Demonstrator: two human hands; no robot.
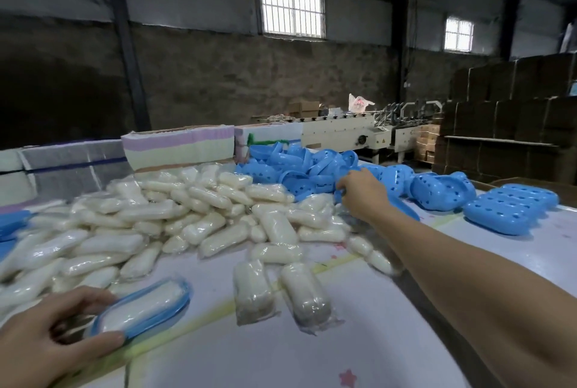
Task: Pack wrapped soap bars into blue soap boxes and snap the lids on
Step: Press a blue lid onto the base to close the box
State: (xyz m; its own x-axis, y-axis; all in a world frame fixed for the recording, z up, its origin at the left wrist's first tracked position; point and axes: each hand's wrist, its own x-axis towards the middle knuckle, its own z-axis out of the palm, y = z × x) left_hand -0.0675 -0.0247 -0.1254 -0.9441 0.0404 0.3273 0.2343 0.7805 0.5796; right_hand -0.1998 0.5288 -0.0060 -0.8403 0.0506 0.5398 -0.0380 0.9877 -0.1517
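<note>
Our left hand (46, 337) has its grip around an open blue soap box (142, 309) with a wrapped bar inside, at seven o'clock on the tabletop (359, 341). Our right hand (362, 194), at one o'clock, curls its grip onto a piece in the blue lid pile (299, 166). Loose wrapped soap bars (156, 225) are heaped between them, toward ten o'clock.

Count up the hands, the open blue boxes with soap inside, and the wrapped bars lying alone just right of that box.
Hands: 2 (left hand, right hand)
Filled blue box: 1
Wrapped bars beside it: 2
Total: 5
</note>
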